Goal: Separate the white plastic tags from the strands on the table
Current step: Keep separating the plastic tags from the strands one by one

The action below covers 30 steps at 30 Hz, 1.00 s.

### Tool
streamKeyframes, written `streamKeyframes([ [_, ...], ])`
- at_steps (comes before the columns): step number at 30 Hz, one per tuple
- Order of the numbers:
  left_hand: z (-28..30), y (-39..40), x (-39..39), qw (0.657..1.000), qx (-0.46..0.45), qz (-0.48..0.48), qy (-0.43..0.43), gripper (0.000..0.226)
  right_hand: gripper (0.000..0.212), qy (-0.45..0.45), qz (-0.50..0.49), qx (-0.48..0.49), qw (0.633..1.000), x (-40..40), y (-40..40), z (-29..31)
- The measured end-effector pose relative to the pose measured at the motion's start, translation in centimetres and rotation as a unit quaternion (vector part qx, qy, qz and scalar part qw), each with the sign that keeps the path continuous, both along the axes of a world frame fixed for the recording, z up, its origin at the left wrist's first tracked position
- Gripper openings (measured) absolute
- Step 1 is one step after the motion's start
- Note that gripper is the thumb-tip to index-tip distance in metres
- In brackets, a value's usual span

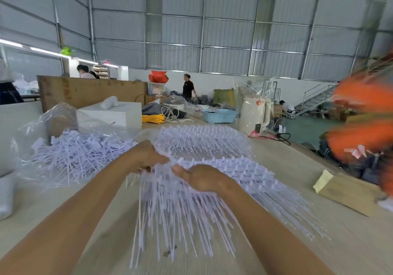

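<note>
A wide bundle of joined white plastic tags (240, 171) lies on the pale table (319, 251), its long thin strands (182, 217) fanning toward me. My left hand (146, 157) pinches the bundle's left end, fingers closed on a few tags. My right hand (202, 177) grips the tag row just to the right, thumb on top. Loose separated tags (78, 153) are heaped on clear plastic at the left. Another tag bundle (202, 140) sits inside a clear bag behind my hands.
A white box (112, 115) and a wooden board (89, 91) stand at the back left. A yellow cord (153, 118), a blue basket (219, 116) and a wrapped white appliance (254, 115) are further back. A cardboard piece (344, 191) lies right. A blurred orange shape (361, 113) fills the right edge.
</note>
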<state>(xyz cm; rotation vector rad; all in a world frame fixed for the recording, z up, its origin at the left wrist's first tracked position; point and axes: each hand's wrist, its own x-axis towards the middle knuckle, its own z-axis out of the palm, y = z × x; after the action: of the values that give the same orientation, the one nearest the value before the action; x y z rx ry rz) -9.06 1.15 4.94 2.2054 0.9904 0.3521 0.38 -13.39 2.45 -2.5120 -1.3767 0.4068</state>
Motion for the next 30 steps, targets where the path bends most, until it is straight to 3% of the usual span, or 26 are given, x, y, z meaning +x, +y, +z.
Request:
streamKeyframes([
  [2, 1.0, -0.4, 0.6, 0.995, -0.071, 0.000, -0.066, 0.031, 0.100, 0.063, -0.015, 0.051, 0.997, -0.6, 0.3, 0.8],
  [5, 2.7, -1.3, 1.5, 0.993, -0.081, -0.008, -0.083, 0.041, 0.101, 0.186, -0.020, 0.102, 0.977, -1.4, 0.7, 2.7],
  [9, 4.3, -2.4, 2.4, 0.996, -0.056, -0.033, -0.065, 0.048, 0.113, 0.234, -0.067, 0.048, 0.969, -0.8, 1.5, 5.1],
  [10, 4.5, -2.7, 2.6, 0.996, -0.054, -0.044, -0.055, 0.049, 0.100, 0.233, -0.073, 0.038, 0.969, -0.7, 1.5, 5.8],
  [12, 5.1, -3.4, 3.1, 0.997, -0.025, -0.044, -0.051, 0.050, 0.046, 0.227, -0.054, 0.093, 0.968, -1.2, 1.9, 6.4],
  [13, 5.4, -3.8, 3.4, 0.998, 0.002, -0.035, -0.059, 0.050, 0.026, 0.201, -0.042, 0.141, 0.968, -1.7, 2.2, 6.4],
  [14, 5.7, -4.3, 3.7, 0.996, 0.027, -0.026, -0.076, 0.050, 0.021, 0.156, -0.032, 0.179, 0.971, -2.0, 2.6, 6.2],
  [16, 6.3, -5.1, 4.1, 0.991, 0.041, -0.021, -0.125, 0.048, 0.035, 0.041, -0.049, 0.209, 0.976, -2.1, 3.4, 5.2],
  [18, 6.5, -5.5, 4.1, 0.985, 0.009, -0.027, -0.170, 0.048, 0.033, -0.051, -0.095, 0.228, 0.968, -1.7, 3.3, 4.7],
  [23, 6.6, -5.8, 2.9, 0.952, -0.141, -0.107, -0.248, 0.046, 0.018, -0.148, -0.128, 0.252, 0.948, 0.1, 1.2, 6.4],
  [27, 5.2, -5.1, 3.0, 0.921, -0.160, -0.098, -0.342, 0.029, 0.012, -0.203, -0.143, 0.260, 0.933, 1.4, -0.7, 10.5],
  [30, 2.5, -4.4, 3.4, 0.930, -0.211, -0.058, -0.295, 0.026, 0.019, -0.220, -0.149, 0.316, 0.911, 1.8, -3.0, 14.7],
])
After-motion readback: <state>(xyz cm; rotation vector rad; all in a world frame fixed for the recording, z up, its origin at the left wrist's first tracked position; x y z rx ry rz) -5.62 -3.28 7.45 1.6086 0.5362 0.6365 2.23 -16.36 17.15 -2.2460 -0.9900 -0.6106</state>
